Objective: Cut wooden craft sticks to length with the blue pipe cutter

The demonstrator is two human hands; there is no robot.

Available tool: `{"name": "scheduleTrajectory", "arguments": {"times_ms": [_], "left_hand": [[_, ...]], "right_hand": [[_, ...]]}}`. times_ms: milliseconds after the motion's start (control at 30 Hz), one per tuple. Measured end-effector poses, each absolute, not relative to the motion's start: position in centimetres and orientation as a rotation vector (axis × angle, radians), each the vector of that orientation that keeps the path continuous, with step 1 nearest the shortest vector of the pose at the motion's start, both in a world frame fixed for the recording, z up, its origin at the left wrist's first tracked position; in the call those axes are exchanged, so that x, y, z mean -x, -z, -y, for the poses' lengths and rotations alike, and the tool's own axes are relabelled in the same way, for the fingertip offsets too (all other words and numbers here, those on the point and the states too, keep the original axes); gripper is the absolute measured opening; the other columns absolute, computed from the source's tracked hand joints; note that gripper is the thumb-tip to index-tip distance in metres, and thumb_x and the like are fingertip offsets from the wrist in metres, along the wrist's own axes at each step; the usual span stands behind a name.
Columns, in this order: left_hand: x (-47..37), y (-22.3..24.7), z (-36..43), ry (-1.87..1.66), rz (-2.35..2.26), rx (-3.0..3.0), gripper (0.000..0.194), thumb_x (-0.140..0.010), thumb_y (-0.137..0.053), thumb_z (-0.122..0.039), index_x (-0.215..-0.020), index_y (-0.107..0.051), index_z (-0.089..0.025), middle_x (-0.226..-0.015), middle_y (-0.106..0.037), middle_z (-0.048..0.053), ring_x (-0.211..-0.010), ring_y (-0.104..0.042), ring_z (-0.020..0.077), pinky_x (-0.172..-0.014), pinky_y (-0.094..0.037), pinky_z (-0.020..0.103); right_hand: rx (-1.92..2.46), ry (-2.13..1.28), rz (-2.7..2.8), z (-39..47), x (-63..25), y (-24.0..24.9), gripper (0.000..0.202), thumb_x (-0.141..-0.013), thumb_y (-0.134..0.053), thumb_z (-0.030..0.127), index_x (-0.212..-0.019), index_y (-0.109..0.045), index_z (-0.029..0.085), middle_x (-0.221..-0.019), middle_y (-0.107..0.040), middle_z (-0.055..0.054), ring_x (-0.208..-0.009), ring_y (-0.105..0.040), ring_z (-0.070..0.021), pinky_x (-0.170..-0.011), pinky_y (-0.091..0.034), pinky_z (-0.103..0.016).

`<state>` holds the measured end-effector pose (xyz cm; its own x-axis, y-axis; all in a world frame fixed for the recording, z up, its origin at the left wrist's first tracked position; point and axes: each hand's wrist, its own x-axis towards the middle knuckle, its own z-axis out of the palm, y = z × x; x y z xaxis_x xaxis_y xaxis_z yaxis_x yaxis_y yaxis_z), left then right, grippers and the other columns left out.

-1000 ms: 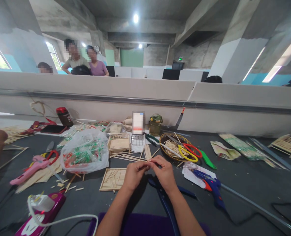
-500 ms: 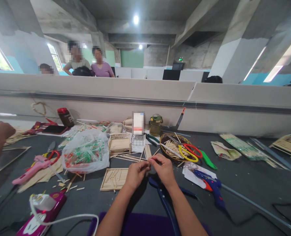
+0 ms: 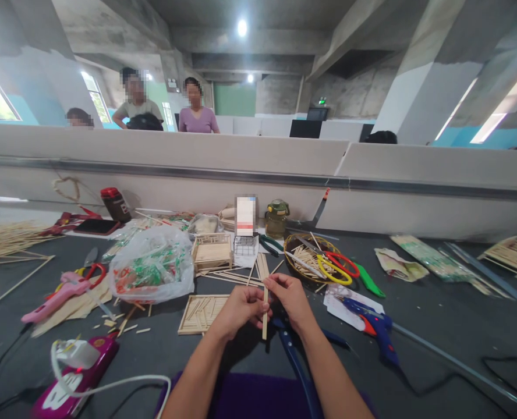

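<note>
Both hands meet over the near middle of the dark grey bench [image 3: 437,326], and between them stands one thin pale wooden stick [image 3: 265,314], its long axis running nearly straight up and down in the picture, from the fingers toward the bench's near edge. The left hand [image 3: 241,308] has its grip closed around the stick's upper part from the left; the right hand [image 3: 291,299] pinches the top end from the right, so the free lower end hangs below both grips, a little nearer the left hand. Just under the right wrist lie blue-handled pliers [image 3: 293,349], their handles pointing to the near edge; their head is hidden beneath the hand. Left of the left hand sits a flat rectangular frame of glued wooden sticks [image 3: 199,314], close but apart from it. Exactly how the fingertips sit on the stick is hard to make out, since the fingers overlap there.
</note>
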<state>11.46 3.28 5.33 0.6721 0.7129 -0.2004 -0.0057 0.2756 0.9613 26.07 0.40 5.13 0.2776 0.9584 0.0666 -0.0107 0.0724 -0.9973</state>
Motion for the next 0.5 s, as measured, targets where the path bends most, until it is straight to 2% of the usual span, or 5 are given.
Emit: {"name": "scheduleTrajectory", "arguments": {"times_ms": [267,500], "left_hand": [[-11.3,-6.0,-3.1,-0.493,-0.684,-1.199,0.030,-0.064,-0.077,-0.032,-0.080,-0.066,-0.009,-0.067,-0.069,0.006,-0.054,-0.063,0.0124,-0.049,-0.052,0.020],[-11.1,-6.1,-2.9,-0.493,-0.613,-1.231,0.024,-0.067,-0.075,-0.030,-0.078,-0.066,-0.010,-0.068,-0.070,0.006,-0.057,-0.064,0.0137,-0.052,-0.052,0.023]], "right_hand": [[1.209,-1.039,0.962,0.1,-26.1,-5.2,0.037,-0.066,-0.074,0.050,-0.071,-0.064,0.015,-0.057,-0.053,0.004,-0.048,-0.042,-0.0081,-0.048,-0.034,-0.021],[1.188,-0.945,1.006,1.0,-26.0,-6.3,0.029,-0.068,-0.074,0.042,-0.070,-0.066,0.015,-0.059,-0.055,0.004,-0.053,-0.043,-0.0084,-0.051,-0.033,-0.021]]}}
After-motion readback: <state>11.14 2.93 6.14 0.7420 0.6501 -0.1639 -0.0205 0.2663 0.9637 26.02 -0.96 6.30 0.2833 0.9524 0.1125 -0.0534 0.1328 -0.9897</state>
